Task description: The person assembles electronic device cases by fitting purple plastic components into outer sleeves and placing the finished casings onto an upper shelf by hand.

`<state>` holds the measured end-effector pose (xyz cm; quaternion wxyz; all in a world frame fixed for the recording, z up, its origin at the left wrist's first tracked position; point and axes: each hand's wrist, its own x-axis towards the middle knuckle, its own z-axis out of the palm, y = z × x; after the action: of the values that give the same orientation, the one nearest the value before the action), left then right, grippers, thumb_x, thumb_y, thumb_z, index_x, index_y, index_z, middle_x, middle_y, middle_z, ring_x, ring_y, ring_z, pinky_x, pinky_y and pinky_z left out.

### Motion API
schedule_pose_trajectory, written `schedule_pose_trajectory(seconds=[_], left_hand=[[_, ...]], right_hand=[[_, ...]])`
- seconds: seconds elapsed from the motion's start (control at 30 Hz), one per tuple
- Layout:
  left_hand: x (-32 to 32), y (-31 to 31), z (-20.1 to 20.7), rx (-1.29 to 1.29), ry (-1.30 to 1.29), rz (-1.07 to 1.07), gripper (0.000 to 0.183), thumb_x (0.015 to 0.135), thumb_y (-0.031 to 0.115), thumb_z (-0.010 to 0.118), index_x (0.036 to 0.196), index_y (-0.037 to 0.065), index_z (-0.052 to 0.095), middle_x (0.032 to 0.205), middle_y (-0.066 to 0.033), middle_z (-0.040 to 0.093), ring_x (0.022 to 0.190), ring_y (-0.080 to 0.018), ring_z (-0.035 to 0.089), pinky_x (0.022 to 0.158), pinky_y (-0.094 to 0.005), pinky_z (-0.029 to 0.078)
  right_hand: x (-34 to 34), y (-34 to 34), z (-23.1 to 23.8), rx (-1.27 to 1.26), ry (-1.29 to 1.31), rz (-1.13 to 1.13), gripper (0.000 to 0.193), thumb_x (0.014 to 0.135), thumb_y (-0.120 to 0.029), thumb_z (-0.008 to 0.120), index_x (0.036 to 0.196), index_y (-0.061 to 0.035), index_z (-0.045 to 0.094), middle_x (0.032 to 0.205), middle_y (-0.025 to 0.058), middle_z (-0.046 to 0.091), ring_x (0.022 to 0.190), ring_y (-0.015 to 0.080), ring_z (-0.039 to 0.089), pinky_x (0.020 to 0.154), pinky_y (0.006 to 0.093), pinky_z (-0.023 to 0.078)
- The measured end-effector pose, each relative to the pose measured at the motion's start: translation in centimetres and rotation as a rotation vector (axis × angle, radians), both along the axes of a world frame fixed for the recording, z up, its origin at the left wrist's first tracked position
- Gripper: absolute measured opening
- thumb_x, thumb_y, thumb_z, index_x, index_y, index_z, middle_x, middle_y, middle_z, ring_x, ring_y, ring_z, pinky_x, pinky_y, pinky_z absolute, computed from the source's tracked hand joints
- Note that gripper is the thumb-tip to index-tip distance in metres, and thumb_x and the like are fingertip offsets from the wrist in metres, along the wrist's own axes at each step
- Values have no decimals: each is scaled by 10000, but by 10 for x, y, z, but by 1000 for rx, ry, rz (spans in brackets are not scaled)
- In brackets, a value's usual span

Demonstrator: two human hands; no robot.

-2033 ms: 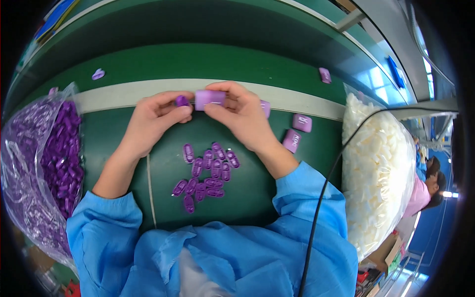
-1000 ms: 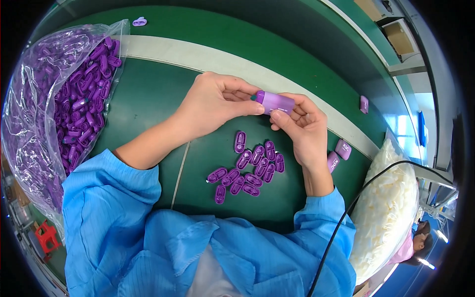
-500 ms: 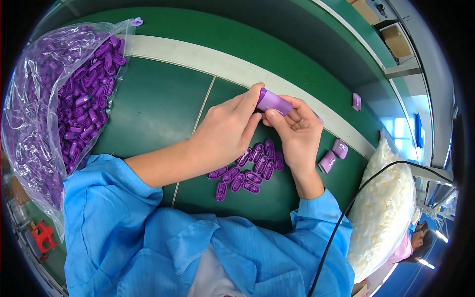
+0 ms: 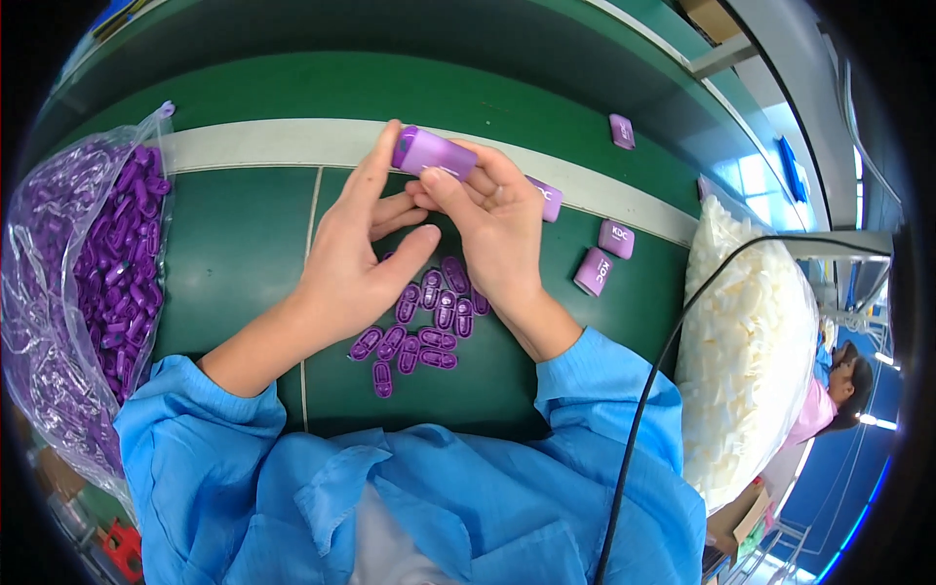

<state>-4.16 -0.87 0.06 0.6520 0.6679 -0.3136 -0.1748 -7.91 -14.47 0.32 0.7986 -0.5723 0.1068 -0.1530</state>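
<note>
In front of me, above the work table [image 4: 244, 244], a small purple case [image 4: 436, 154] with a darker purple end piece is pinched between the thumb and fingers of my right hand [image 4: 492, 210]. My left hand [image 4: 346, 239] is beside it, fingers stretched and thumb spread well apart. Its index finger lies against or just beside the dark end of the case; I cannot tell whether they touch. Below the hands several loose purple oval caps [image 4: 410, 353] lie in a cluster on the green surface, some partly hidden by my hands.
A clear plastic bag [image 4: 58, 292] full of purple caps stands at left. Several purple cases [image 4: 616, 239] lie right of my hands, another [image 4: 621, 132] farther back. A bag of cream-coloured parts [image 4: 746, 361] is at right, crossed by a black cable [image 4: 653, 380]. A person [image 4: 829, 390] is beyond.
The view has turned, so the table and bags appear shifted. My left thumb has come away from the case and its fingers have spread. My right hand keeps its hold.
</note>
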Motion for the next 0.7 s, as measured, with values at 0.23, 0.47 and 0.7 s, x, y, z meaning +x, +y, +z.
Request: schedule_pose_trajectory(seconds=[0.23, 0.47, 0.7], left_hand=[[-14, -11, -11, 82, -178, 92, 877, 734, -36, 565, 1422, 8, 21, 1346, -225, 277, 1061, -293, 573, 934, -353, 427], [-6, -6, 3, 72, -285, 76, 759, 799, 32, 608, 1402, -16, 149, 1262, -194, 415, 1042, -250, 581, 891, -338, 449], [98, -1, -6, 38, 28, 254, 376, 821, 167, 652, 1127, -17, 534, 908, -51, 627, 831, -94, 571, 766, -230, 439]], right_hand=[[-3, 6, -7, 12, -43, -16, 272, 837, 17, 601, 1095, 55, 525, 934, 136, 638, 803, 162, 646, 722, 252, 541], [-1, -5, -1, 2, -62, 47, 293, 840, -2, 604, 1111, 67, 517, 959, 127, 632, 811, 155, 639, 693, 251, 541], [10, -47, 15, -934, -49, -19, 612, 728, -151, 751, 1249, 5, 471, 1025, 138, 625, 785, 129, 613, 630, 257, 530]])
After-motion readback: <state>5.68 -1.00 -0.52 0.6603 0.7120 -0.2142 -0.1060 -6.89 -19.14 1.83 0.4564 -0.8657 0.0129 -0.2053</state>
